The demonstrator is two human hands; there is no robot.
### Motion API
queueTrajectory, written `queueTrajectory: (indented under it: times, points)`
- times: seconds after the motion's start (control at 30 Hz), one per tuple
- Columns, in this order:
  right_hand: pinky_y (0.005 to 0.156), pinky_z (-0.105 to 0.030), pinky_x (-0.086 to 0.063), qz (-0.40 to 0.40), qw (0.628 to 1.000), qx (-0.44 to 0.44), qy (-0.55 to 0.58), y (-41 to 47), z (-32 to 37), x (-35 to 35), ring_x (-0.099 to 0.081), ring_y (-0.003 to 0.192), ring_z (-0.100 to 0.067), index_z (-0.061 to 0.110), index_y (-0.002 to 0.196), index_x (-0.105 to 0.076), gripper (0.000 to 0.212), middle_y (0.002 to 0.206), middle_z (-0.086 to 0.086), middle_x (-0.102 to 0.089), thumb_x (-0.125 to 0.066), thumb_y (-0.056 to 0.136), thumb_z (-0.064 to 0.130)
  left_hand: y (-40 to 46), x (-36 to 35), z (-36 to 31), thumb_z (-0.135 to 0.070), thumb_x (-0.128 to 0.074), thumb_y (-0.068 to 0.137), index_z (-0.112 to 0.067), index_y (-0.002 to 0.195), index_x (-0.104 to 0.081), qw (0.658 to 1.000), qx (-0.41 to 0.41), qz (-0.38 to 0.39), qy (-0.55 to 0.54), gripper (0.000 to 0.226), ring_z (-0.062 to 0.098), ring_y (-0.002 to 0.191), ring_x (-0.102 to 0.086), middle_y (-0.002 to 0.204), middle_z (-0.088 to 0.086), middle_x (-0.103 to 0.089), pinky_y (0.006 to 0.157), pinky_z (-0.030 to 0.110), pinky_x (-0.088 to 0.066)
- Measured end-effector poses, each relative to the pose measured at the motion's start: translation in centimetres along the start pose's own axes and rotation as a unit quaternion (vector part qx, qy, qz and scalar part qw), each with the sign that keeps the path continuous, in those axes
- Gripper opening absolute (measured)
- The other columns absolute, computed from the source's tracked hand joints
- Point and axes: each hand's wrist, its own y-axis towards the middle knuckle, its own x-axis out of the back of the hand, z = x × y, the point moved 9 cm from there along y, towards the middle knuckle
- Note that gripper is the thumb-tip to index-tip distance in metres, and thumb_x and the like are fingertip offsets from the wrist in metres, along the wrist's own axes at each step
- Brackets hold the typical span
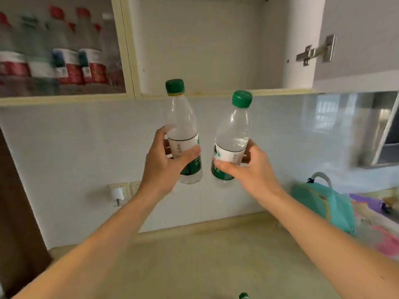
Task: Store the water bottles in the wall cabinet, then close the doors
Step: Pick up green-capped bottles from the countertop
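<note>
Below the open wall cabinet point(200, 50), two green-capped water bottles held up.
Left hand point(164, 165) grips left bottle point(183, 130), right hand point(248, 169) grips right bottle point(233, 134); both upright, near cabinet's lower edge.

Two bottles point(183, 130) point(232, 137) side by side below open cabinet point(200, 50), bag point(321, 203) on counter point(194, 255) right.
</note>
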Motion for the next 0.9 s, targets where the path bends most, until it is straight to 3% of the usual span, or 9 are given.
queueTrajectory:
  times: [0.1,0.17,0.3,0.37,0.47,0.57,0.63,0.83,0.9]
  points:
    - [0.072,-0.018,-0.057,-0.027,0.998,0.05,0.018,3.6,5.4,1.5,-0.07,0.089,0.001,0.034,0.109,-0.062,0.049,0.097,0.02,-0.074,-0.089,0.069,0.033,3.3,1.2,-5.9,-0.048,-0.084,0.074,-0.046,0.128,-0.049,0.998,-0.051,-0.021,-0.007,0.064,-0.009,0.096,-0.064,0.114,-0.022,-0.065,0.064,0.008,-0.05]
    - [0.077,-0.026,-0.058,-0.043,0.995,0.08,0.027,5.9,8.5,2.3,-0.071,0.091,-0.001,0.035,0.107,-0.063,0.049,0.098,0.019,-0.075,-0.088,0.065,0.039,5.3,2.0,-9.5,-0.042,-0.084,0.076,-0.039,0.13,-0.051,0.995,-0.091,-0.039,-0.015,0.063,-0.011,0.092,-0.064,0.11,-0.02,-0.067,0.062,0.004,-0.049]
    - [0.072,-0.02,-0.056,-0.068,0.989,0.13,0.016,10.1,13.5,3.4,-0.07,0.087,0.003,0.036,0.102,-0.062,0.046,0.095,0.023,-0.074,-0.086,0.063,0.043,8.9,3.4,-14.2,-0.042,-0.084,0.076,-0.036,0.13,-0.051,0.986,-0.146,-0.083,-0.004,0.065,-0.014,0.088,-0.063,0.101,-0.024,-0.066,0.061,0.004,-0.048]
    - [0.074,-0.022,-0.056,-0.075,0.989,0.13,0.005,12.1,14.4,3.7,-0.069,0.086,0.003,0.037,0.099,-0.061,0.043,0.093,0.018,-0.074,-0.088,0.066,0.038,10.5,3.5,-14.8,-0.045,-0.084,0.075,-0.042,0.13,-0.047,0.985,-0.142,-0.094,0.011,0.066,-0.016,0.086,-0.062,0.097,-0.03,-0.063,0.059,0.009,-0.051]
    - [0.071,-0.025,-0.054,-0.072,0.991,0.11,-0.006,14.6,14.2,3.7,-0.069,0.084,0.002,0.036,0.097,-0.06,0.042,0.095,0.015,-0.072,-0.09,0.068,0.035,12.2,2.7,-14.1,-0.047,-0.083,0.077,-0.04,0.136,-0.043,0.987,-0.128,-0.085,0.035,0.071,-0.008,0.091,-0.062,0.107,-0.022,-0.063,0.074,0.023,-0.054]
    - [0.077,-0.031,-0.058,-0.07,0.993,0.096,-0.002,16.5,13.6,3.8,-0.071,0.089,-0.006,0.03,0.106,-0.063,0.048,0.098,0.012,-0.073,-0.091,0.067,0.036,13.6,1.8,-13.6,-0.046,-0.08,0.08,-0.031,0.143,-0.043,0.988,-0.133,-0.073,0.04,0.074,-0.004,0.098,-0.061,0.114,-0.015,-0.063,0.079,0.022,-0.053]
    - [0.079,-0.035,-0.058,-0.059,0.995,0.085,-0.008,17.7,13.4,3.9,-0.07,0.093,-0.01,0.028,0.109,-0.063,0.051,0.101,0.01,-0.073,-0.091,0.067,0.038,14.7,0.8,-13.6,-0.047,-0.08,0.08,-0.03,0.138,-0.048,0.989,-0.13,-0.052,0.043,0.068,-0.002,0.099,-0.063,0.114,-0.015,-0.066,0.078,0.021,-0.054]
    - [0.054,-0.026,-0.055,0.015,0.998,0.025,-0.057,21.1,13.3,3.3,-0.073,0.073,-0.006,0.033,0.104,-0.068,0.042,0.079,0.015,-0.076,-0.088,0.07,0.048,18.7,-2.8,-12.8,-0.043,-0.08,0.083,-0.027,0.121,-0.062,0.997,-0.075,-0.005,0.027,0.046,0.009,0.097,-0.07,0.108,-0.008,-0.072,0.083,0.032,-0.059]
    - [0.065,-0.035,-0.061,0.019,0.997,-0.006,-0.069,22.5,12.6,3.2,-0.074,0.082,-0.015,0.031,0.106,-0.07,0.042,0.083,0.009,-0.078,-0.087,0.072,0.049,20.4,-3.6,-12.1,-0.043,-0.079,0.084,-0.026,0.119,-0.062,0.999,-0.04,0.003,0.037,0.043,0.015,0.099,-0.07,0.107,-0.006,-0.072,0.085,0.037,-0.059]
